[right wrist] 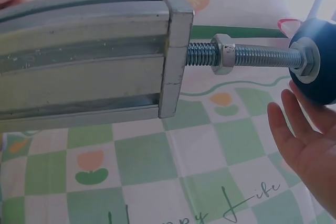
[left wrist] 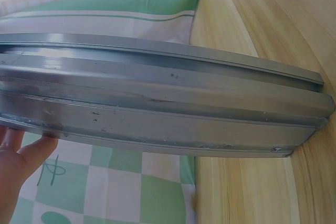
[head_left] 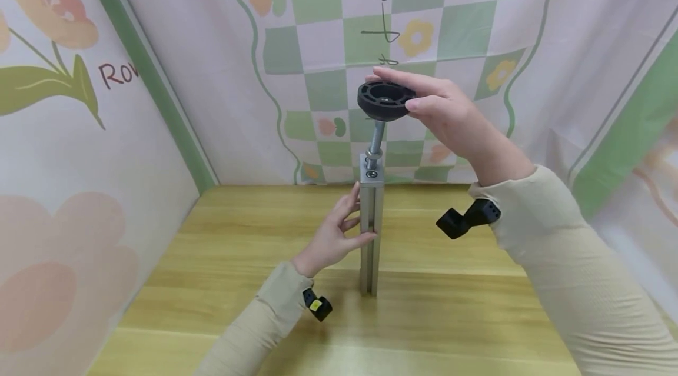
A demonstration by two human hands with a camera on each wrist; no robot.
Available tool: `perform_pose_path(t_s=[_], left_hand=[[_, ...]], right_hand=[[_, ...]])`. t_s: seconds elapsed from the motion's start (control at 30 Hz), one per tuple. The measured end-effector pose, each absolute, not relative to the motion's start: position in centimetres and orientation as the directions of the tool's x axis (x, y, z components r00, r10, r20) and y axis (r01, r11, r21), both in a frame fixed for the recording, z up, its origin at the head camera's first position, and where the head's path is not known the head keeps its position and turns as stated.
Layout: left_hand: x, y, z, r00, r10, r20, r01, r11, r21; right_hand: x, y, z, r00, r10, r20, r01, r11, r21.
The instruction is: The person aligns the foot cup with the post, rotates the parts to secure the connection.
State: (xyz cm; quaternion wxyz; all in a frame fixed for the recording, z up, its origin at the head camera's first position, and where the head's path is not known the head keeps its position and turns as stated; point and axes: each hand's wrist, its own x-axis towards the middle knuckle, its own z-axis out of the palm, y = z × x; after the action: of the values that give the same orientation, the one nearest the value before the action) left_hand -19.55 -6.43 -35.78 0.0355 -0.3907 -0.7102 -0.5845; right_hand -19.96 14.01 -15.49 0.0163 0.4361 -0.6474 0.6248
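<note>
Two hands on it. State of the left hand (head_left: 331, 240)?

Partly closed round the aluminium profile (head_left: 371, 270): thumb across the near face, other fingers going behind. How hard it grips, can't tell.

Profile position?

Upright on the wooden table (head_left: 434, 270), standing on one narrow end. Tall part, slim base. Risk: it tips if the top takes a sideways shove while that grip is slack. It could also twist in the fingers if torque from above beats the hold.

Up top?

End plate (right wrist: 177, 51) caps the profile. Threaded rod (right wrist: 262, 56) comes out of it, hex nut (right wrist: 226, 54) partway along. Right wrist view shows bare thread between nut and plate, so I read the joint as unlocked. Off-centre load could make the rod wobble or turn.

And the far end?

Black foot (head_left: 382, 112) on the rod's upper end. Right hand (head_left: 445, 108) touches its right side, mostly open, fingers nearly straight along the far rim, thumb at the near rim. No full wrap. Likely slip: fingertips skid round the rim.

Worst case?

Tipping, I'd say. Long lever, small footprint, one hand bracing.
</note>
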Motion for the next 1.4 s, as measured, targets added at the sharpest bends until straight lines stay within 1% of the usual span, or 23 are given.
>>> perform_pose_path(t_s=[0.13,0.5,0.6,0.83,0.97,1.17,1.27,1.4], left_hand=[[-19.5,-6.4,-35.7,-0.697,0.515,0.499,0.589,0.014,0.808],[-19.5,-6.3,-35.7,-0.692,0.517,0.504,0.588,-0.002,0.809],[-19.5,-6.3,-35.7,-0.692,0.517,0.504,0.586,-0.005,0.81],[-19.4,-6.3,-35.6,-0.697,0.521,0.494,0.576,-0.005,0.818],[-19.4,-6.3,-35.6,-0.701,0.524,0.484,0.568,0.0,0.823],[-19.4,-6.3,-35.6,-0.703,0.52,0.485,0.571,0.006,0.821],[-19.4,-6.2,-35.7,-0.702,0.518,0.489,0.577,0.01,0.817],[-19.4,-6.1,-35.8,-0.701,0.514,0.495,0.585,0.019,0.811]], right_hand=[[-20.2,14.0,-15.6,-0.636,-0.536,0.555,-0.552,-0.187,-0.813],[-20.1,13.9,-15.5,-0.631,-0.518,0.578,-0.57,-0.197,-0.798],[-19.9,13.8,-15.5,-0.64,-0.51,0.575,-0.577,-0.175,-0.798],[-18.9,13.2,-15.1,-0.731,-0.431,0.529,-0.563,-0.057,-0.825],[-18.4,12.7,-14.8,-0.759,-0.389,0.522,-0.562,-0.015,-0.827],[-18.0,12.0,-14.7,-0.804,-0.305,0.51,-0.558,0.096,-0.824],[-18.1,11.9,-14.9,-0.815,-0.263,0.517,-0.557,0.11,-0.823],[-18.2,11.7,-15.3,-0.805,-0.2,0.559,-0.584,0.104,-0.805]])
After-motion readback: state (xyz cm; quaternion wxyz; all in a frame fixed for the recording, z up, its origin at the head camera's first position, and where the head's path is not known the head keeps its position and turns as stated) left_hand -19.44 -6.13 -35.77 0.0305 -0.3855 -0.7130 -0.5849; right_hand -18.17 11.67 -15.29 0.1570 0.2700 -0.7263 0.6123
